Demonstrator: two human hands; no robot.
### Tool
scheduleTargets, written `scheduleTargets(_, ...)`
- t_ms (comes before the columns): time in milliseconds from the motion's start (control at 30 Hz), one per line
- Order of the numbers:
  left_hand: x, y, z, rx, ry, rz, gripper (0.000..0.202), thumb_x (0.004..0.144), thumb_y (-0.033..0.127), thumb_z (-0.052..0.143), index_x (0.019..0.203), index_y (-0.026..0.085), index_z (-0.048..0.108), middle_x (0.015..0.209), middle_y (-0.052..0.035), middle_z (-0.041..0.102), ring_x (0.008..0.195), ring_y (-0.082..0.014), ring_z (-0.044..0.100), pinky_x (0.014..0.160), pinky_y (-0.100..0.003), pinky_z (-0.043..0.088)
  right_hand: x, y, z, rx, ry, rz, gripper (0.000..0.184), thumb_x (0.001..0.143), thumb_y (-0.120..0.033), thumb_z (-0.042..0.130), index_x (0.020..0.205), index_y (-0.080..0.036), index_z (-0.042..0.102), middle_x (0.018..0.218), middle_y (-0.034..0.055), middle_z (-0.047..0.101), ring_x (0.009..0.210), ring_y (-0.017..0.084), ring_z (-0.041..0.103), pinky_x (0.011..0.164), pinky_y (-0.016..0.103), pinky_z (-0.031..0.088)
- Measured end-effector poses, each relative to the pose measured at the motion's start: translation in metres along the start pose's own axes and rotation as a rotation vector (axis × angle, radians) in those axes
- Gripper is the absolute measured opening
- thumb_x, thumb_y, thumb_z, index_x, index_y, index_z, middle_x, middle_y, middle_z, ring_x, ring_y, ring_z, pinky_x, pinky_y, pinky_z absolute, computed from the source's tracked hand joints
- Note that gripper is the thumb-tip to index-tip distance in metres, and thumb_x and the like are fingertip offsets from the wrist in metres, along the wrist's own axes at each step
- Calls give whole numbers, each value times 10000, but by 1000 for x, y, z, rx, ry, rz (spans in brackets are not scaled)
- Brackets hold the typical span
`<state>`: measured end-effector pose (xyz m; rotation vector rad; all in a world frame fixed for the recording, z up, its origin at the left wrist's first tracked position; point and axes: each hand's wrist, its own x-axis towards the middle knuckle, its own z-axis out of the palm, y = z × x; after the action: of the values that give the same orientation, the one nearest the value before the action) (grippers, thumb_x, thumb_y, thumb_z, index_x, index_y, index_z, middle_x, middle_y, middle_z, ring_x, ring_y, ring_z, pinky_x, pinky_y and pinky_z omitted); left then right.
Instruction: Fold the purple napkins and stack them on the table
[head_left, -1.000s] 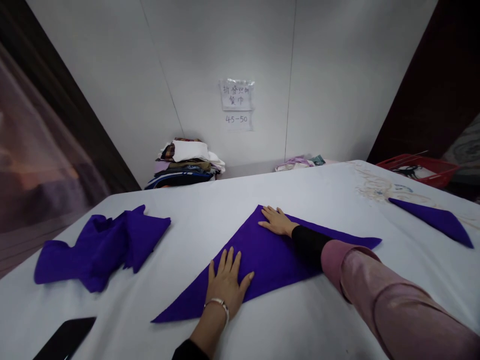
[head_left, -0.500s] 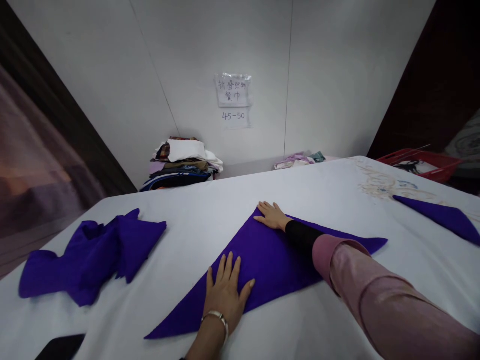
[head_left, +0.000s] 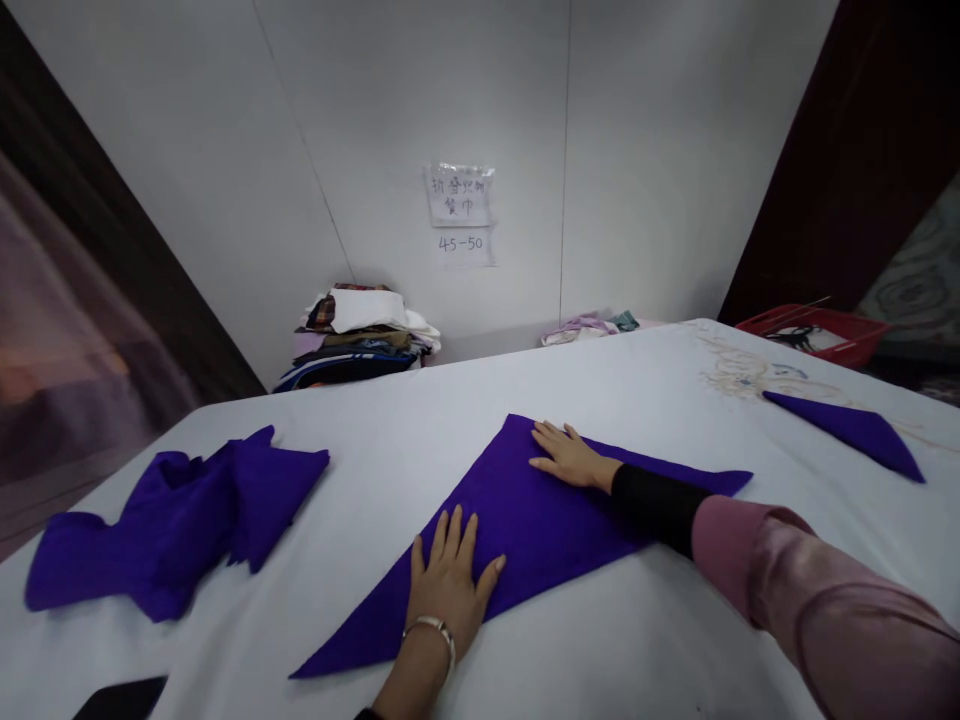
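A purple cloth napkin [head_left: 525,520], folded into a flat triangle, lay on the middle of the white-covered tabletop [head_left: 645,640], one tip pointing toward the near edge at the left and another toward the right edge. The left hand [head_left: 448,585] rested palm down on the triangle's near side, fingers spread and gripping nothing, a thin bracelet [head_left: 431,628] on its wrist. The right hand [head_left: 574,458] lay flat just beside the far tip, fingers loosely spread, also pinching nothing; its pink sleeve [head_left: 825,600] crossed the cloth's right part.

Toward the left edge sat a crumpled heap of purple napkins [head_left: 172,520], well apart from the hands. Another folded purple napkin [head_left: 847,428] lay near the far right corner. A dark phone [head_left: 124,697] showed at the near left corner. Beyond the far edge stood a pile of folded clothes [head_left: 360,335] and a red basket [head_left: 814,332]; a paper notice [head_left: 459,195] hung on the wall.
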<state>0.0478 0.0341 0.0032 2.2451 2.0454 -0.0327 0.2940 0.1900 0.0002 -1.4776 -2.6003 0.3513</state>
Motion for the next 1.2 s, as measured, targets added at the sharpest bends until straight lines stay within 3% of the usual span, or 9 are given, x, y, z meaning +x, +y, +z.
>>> scheduleTargets(133, 0, -1, 0, 3, 16, 2, 696, 848, 622, 215, 1412, 216, 251, 1509, -51, 153, 1390, -249, 110, 1094, -545, 94, -30, 22, 2, -28, -18, 59, 815, 843, -697, 145, 1440, -148, 224, 1504, 118, 161, 1383, 259, 102, 1101, 480, 54)
scheduleTargets(433, 4, -3, 5, 19, 64, 26, 694, 850, 616, 224, 1408, 205, 267, 1503, -84, 189, 1385, -269, 131, 1083, -550, 115, -111, 109, -19, -80, 21, 437, 710, 865, -618, 188, 1437, -201, 238, 1509, 67, 167, 1383, 261, 103, 1090, 505, 79)
scheduleTargets(567, 5, -3, 5, 20, 64, 20, 693, 850, 611, 221, 1410, 204, 260, 1504, -76, 188, 1385, -264, 130, 1085, -539, 116, -145, 130, -29, -126, 72, 632, 690, 874, -587, 187, 1422, -176, 276, 1492, 126, 210, 1370, 307, 147, 1054, 578, 115)
scheduleTargets(633, 5, -4, 5, 28, 58, 16, 691, 850, 606, 222, 1411, 203, 260, 1506, -72, 182, 1387, -259, 124, 1088, -534, 111, -151, 121, -32, -135, 91, 627, 704, 874, -597, 194, 1423, -163, 272, 1492, 138, 205, 1373, 301, 134, 1062, 567, 101)
scheduleTargets(700, 6, -4, 5, 34, 58, 12, 684, 850, 598, 225, 1410, 207, 262, 1509, -71, 176, 1388, -256, 119, 1088, -531, 110, -151, 95, -32, -116, 101, 523, 721, 871, -621, 210, 1430, -168, 257, 1501, 112, 189, 1382, 271, 104, 1092, 507, 71)
scheduleTargets(833, 8, -4, 2, 49, 38, 10, 674, 851, 577, 236, 1416, 209, 243, 1515, -75, 158, 1390, -249, 108, 1085, -528, 119, -136, 11, -23, 25, 76, 182, 751, 861, -669, 178, 1446, -200, 210, 1512, 78, 148, 1386, 262, 77, 1105, 472, 33)
scheduleTargets(967, 10, -4, 0, 89, 9, 9, 640, 861, 517, 246, 1419, 204, 232, 1517, -77, 156, 1391, -245, 107, 1080, -518, 142, -118, -55, -10, 129, 19, -7, 783, 849, -691, 188, 1449, -187, 193, 1511, 106, 134, 1388, 254, 58, 1101, 478, -4)
scheduleTargets(1067, 12, -8, 4, 118, 48, 47, 564, 878, 426, 224, 1400, 225, 293, 1513, -78, 186, 1389, -250, 117, 1063, -528, 163, -112, -70, 0, 158, -1, -58, 808, 841, -701, 206, 1447, -166, 192, 1507, 131, 139, 1387, 262, 61, 1095, 500, -9)
scheduleTargets(1200, 14, -15, 11, 126, 86, 105, 550, 878, 427, 223, 1387, 245, 326, 1505, -79, 219, 1386, -263, 126, 1057, -542, 153, -120, -52, 2, 134, 10, -9, 798, 846, -694, 214, 1447, -170, 190, 1507, 131, 141, 1386, 266, 59, 1090, 515, -4)
